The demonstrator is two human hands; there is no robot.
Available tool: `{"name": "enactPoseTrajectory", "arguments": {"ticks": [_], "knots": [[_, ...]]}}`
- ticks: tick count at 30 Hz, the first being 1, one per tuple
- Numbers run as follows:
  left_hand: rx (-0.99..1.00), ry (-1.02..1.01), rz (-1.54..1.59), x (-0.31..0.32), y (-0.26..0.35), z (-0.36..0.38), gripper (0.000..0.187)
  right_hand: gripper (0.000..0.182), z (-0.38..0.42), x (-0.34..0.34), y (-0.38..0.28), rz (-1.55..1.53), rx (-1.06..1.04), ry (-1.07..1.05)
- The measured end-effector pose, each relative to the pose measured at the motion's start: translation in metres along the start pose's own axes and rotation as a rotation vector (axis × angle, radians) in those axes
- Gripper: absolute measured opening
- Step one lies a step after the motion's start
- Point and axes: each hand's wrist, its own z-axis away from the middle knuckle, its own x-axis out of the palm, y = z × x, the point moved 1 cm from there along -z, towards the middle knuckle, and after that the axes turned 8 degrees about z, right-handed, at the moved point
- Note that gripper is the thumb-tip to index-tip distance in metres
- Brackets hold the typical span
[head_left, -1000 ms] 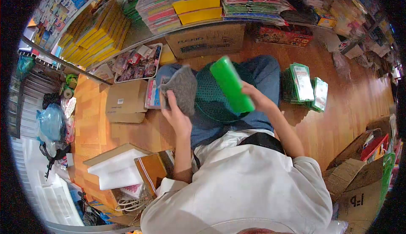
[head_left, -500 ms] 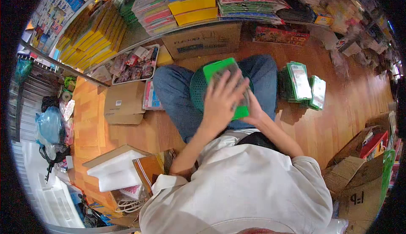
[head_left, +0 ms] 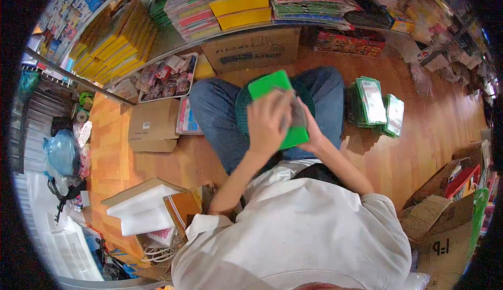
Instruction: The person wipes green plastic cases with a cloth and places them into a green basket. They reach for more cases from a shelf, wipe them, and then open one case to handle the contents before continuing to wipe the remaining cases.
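A bright green flat rectangular case point(head_left: 270, 84) is held tilted above my lap. My right hand point(head_left: 310, 127) grips its right edge, fingers wrapped behind it. Over its middle lies my left hand point(head_left: 268, 119), fingers curled and smeared by motion. Something dark grey point(head_left: 299, 113) shows between the hands on the case; I cannot make out its kind. Beneath, a dark green perforated basket point(head_left: 244, 109) rests between my knees. To the right, a stack of green-edged flat packs point(head_left: 371, 101) with clear, shiny fronts stands on the floor, another pack point(head_left: 394, 114) beside it.
An open cardboard box point(head_left: 154, 125) and a white tray of small packets point(head_left: 166, 78) are on the left. A shelf ahead bears yellow boxes point(head_left: 241, 12) and bagged goods. Near my left elbow is a box with white foam point(head_left: 144, 211); open cartons point(head_left: 445, 232) stand at lower right.
My left hand has slid slightly down and left, and its spread fingers have curled. The green case has shifted a little left. My right hand keeps its grip.
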Motion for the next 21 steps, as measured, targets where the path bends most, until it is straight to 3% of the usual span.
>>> {"name": "enactPoseTrajectory", "arguments": {"ticks": [1,4,6,13,15,17,18,21], "knots": [[-0.093,0.096,-0.037,-0.003,-0.012,-0.013,0.040,0.062,-0.001,0.002,0.002,0.067,0.025,-0.034],[-0.211,0.057,-0.009,-0.021,-0.026,-0.028,0.037,0.063,0.000,0.006,-0.002,0.148,0.079,-0.147],[-0.153,0.053,-0.033,-0.020,-0.022,-0.023,0.038,0.064,0.007,0.010,-0.007,0.125,0.105,-0.187],[-0.179,0.132,-0.064,-0.010,-0.021,-0.012,0.039,0.062,0.004,0.006,0.006,0.152,0.093,-0.079],[-0.173,0.133,-0.034,-0.006,-0.019,-0.004,0.043,0.064,-0.003,0.007,0.000,0.114,-0.068,0.043],[-0.029,-0.138,0.091,-0.002,-0.006,0.010,0.052,0.066,-0.005,0.010,-0.021,0.171,-0.143,-0.039],[-0.025,-0.142,0.096,-0.005,0.004,0.013,0.052,0.068,-0.006,0.011,-0.030,0.228,-0.223,-0.128],[-0.040,-0.262,0.229,-0.013,0.024,0.015,0.062,0.071,-0.006,-0.002,-0.036,0.083,-0.168,-0.178]]}}
